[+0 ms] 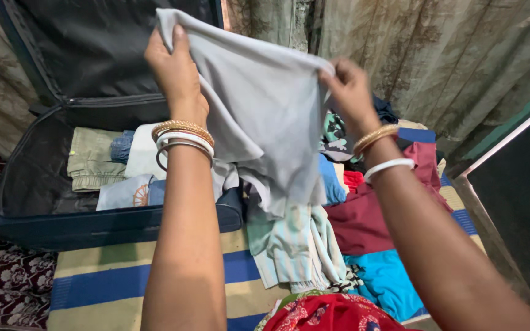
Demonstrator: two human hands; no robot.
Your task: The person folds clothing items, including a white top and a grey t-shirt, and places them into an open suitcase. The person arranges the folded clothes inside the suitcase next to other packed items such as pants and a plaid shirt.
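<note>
Above an open dark-blue suitcase (93, 220) and a heap of clothes (351, 227) on a striped mat (118, 282): a grey garment (259, 116), held up by its top edge to hang free. Left hand (176, 70) pinched shut on one corner, right hand (351, 92) closed on the other, bangles at both wrists. Folded clothes already inside the suitcase.

At the top of the frame we see a stained, greyish-green rough wall (437, 55). In the lower left lies a dark red patterned carpet (4, 276), beside a blue-and-beige striped mat (111, 282).
</note>
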